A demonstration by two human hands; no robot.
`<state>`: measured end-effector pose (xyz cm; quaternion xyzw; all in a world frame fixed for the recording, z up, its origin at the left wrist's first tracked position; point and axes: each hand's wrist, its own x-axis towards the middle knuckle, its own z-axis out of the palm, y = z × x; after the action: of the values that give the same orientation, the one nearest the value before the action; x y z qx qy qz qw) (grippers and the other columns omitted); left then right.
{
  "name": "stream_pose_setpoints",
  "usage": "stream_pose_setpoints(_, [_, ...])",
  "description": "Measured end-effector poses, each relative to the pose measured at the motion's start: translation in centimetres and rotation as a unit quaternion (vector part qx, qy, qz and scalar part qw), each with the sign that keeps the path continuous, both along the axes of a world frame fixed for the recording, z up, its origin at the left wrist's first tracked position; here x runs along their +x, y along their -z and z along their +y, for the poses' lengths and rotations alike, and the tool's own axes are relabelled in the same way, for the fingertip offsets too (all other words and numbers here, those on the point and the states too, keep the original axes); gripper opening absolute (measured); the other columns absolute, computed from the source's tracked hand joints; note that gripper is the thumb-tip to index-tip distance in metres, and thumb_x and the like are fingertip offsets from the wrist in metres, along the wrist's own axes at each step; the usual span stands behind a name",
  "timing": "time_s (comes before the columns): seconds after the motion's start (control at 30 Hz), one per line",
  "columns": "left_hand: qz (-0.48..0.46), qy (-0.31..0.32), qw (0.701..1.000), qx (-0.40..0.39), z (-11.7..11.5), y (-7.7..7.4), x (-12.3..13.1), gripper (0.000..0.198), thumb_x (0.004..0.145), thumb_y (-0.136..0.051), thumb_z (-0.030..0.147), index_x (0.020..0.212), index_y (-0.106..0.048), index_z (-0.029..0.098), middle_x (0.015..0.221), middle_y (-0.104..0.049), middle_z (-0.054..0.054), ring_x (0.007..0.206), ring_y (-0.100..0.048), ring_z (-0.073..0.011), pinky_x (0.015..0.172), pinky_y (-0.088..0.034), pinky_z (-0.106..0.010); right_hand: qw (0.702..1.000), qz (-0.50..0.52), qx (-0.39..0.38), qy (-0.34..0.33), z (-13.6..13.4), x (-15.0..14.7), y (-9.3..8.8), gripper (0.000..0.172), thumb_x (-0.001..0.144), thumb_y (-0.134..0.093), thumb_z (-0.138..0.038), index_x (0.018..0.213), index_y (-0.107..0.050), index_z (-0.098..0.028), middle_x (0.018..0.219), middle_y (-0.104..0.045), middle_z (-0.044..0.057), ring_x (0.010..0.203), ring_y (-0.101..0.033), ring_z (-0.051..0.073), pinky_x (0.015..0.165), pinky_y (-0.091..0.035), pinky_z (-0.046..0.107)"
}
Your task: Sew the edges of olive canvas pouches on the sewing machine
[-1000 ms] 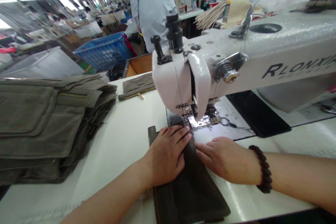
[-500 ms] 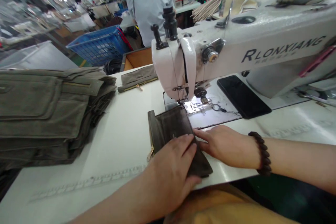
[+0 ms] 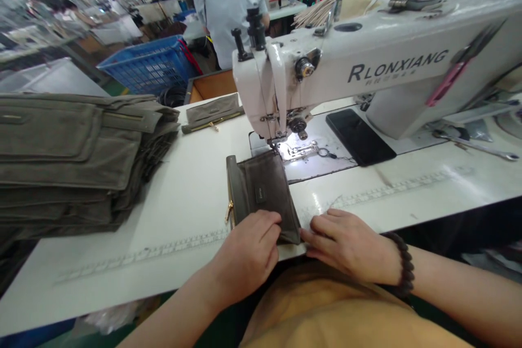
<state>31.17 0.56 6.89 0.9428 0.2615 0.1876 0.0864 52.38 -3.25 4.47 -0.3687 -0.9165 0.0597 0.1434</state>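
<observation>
A dark olive fabric pouch piece (image 3: 261, 190) with a brass zipper pull lies on the white table, its far end under the needle of the white sewing machine (image 3: 367, 65). My left hand (image 3: 247, 253) rests on the piece's near edge with fingers curled onto it. My right hand (image 3: 350, 244), with a dark bead bracelet at the wrist, lies beside the piece's near right corner, fingertips touching it.
A tall stack of olive fabric pieces (image 3: 77, 157) fills the table's left side. A single zippered piece (image 3: 212, 114) lies behind the machine head. A black phone (image 3: 359, 136) sits under the machine arm. A blue basket (image 3: 147, 68) and a person in a pale shirt (image 3: 228, 5) are beyond.
The fabric piece has fed away from me under the needle, so less of it hangs toward me. Both hands have slid back to its near edge at the table front.
</observation>
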Motion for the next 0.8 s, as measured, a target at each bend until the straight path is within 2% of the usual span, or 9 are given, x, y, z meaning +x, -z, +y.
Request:
stream_pose_setpoints(0.07, [-0.004,0.000,1.000,-0.002,0.3,-0.6,-0.3,0.019,0.075,-0.039,0.005,0.085,-0.054,0.010,0.095,-0.058,-0.013,0.090,-0.055,-0.0210,0.080,-0.050,-0.034,1.000,0.007,-0.004,0.001,0.0,-0.1,0.0,0.024,0.087,-0.039,-0.027,0.098,-0.056,-0.014,0.080,-0.055,0.006,0.064,-0.048,0.015,0.059,-0.037,0.029])
stream_pose_setpoints(0.13, [-0.022,-0.023,0.999,-0.028,0.8,-1.3,-0.7,0.018,0.077,-0.038,0.006,0.087,-0.051,0.011,0.100,-0.055,-0.012,0.094,-0.054,-0.0195,0.081,-0.049,-0.031,1.000,0.001,-0.018,0.002,0.2,-0.2,-0.3,0.023,0.087,-0.040,-0.027,0.097,-0.056,-0.014,0.101,-0.055,0.008,0.070,-0.051,0.015,0.063,-0.039,0.030])
stream_pose_setpoints(0.23, [-0.047,-0.069,0.995,-0.062,1.4,-1.8,-0.9,0.019,0.078,-0.035,0.006,0.091,-0.047,0.013,0.101,-0.052,-0.011,0.093,-0.053,-0.0171,0.081,-0.048,-0.029,0.998,-0.036,-0.042,0.013,1.0,-0.7,-0.9,0.030,0.085,-0.044,-0.032,0.106,-0.052,-0.012,0.125,-0.042,0.011,0.078,-0.053,0.017,0.068,-0.041,0.032])
stream_pose_setpoints(0.33, [-0.037,-0.079,0.994,-0.059,1.1,-1.1,-0.2,0.022,0.077,-0.033,0.004,0.092,-0.047,0.014,0.100,-0.050,-0.011,0.095,-0.052,-0.0179,0.083,-0.048,-0.031,0.995,-0.063,-0.073,0.023,2.1,-1.4,-1.5,0.048,0.079,-0.051,-0.040,0.117,-0.043,-0.011,0.120,-0.045,0.013,0.078,-0.054,0.019,0.067,-0.042,0.033])
stream_pose_setpoints(0.43, [0.018,-0.071,0.997,-0.040,0.6,0.2,0.8,0.033,0.075,-0.037,0.005,0.106,-0.045,0.011,0.109,-0.049,-0.014,0.102,-0.049,-0.0227,0.087,-0.046,-0.038,0.992,-0.081,-0.096,0.025,2.6,-1.9,-1.6,0.042,0.077,-0.054,-0.042,0.106,-0.051,-0.013,0.104,-0.053,0.010,0.072,-0.054,0.018,0.063,-0.042,0.033])
stream_pose_setpoints(0.53, [0.070,-0.033,0.997,-0.007,0.6,1.0,1.0,0.043,0.073,-0.039,0.004,0.116,-0.042,0.006,0.117,-0.047,-0.017,0.101,-0.049,-0.0268,0.085,-0.046,-0.044,0.992,-0.084,-0.089,0.031,2.4,-1.9,-1.3,0.037,0.077,-0.053,-0.042,0.099,-0.055,-0.013,0.100,-0.055,0.010,0.072,-0.054,0.018,0.062,-0.042,0.033])
stream_pose_setpoints(0.63, [0.076,0.018,0.997,0.015,1.1,0.6,0.1,0.041,0.071,-0.035,-0.001,0.110,-0.048,0.003,0.115,-0.052,-0.017,0.104,-0.048,-0.0268,0.086,-0.046,-0.044,0.993,-0.083,-0.066,0.044,2.0,-1.7,-1.0,0.047,0.076,-0.055,-0.043,0.111,-0.051,-0.011,0.115,-0.050,0.015,0.076,-0.054,0.019,0.065,-0.043,0.034])
stream_pose_setpoints(0.73, [0.084,0.021,0.996,-0.004,1.5,-0.3,-0.6,0.042,0.069,-0.034,-0.003,0.106,-0.051,0.002,0.110,-0.056,-0.016,0.106,-0.048,-0.0249,0.088,-0.047,-0.041,0.994,-0.088,-0.046,0.048,1.8,-1.7,-0.8,0.057,0.075,-0.057,-0.042,0.120,-0.044,-0.009,0.127,-0.040,0.017,0.078,-0.055,0.019,0.066,-0.044,0.034])
stream_pose_setpoints(0.8, [0.085,0.019,0.996,-0.007,1.5,-0.6,-0.5,0.042,0.069,-0.034,-0.003,0.108,-0.050,0.002,0.111,-0.056,-0.016,0.106,-0.049,-0.0244,0.088,-0.047,-0.040,0.994,-0.091,-0.038,0.044,1.7,-1.7,-0.7,0.055,0.075,-0.057,-0.042,0.118,-0.046,-0.009,0.127,-0.041,0.017,0.078,-0.055,0.020,0.065,-0.045,0.034])
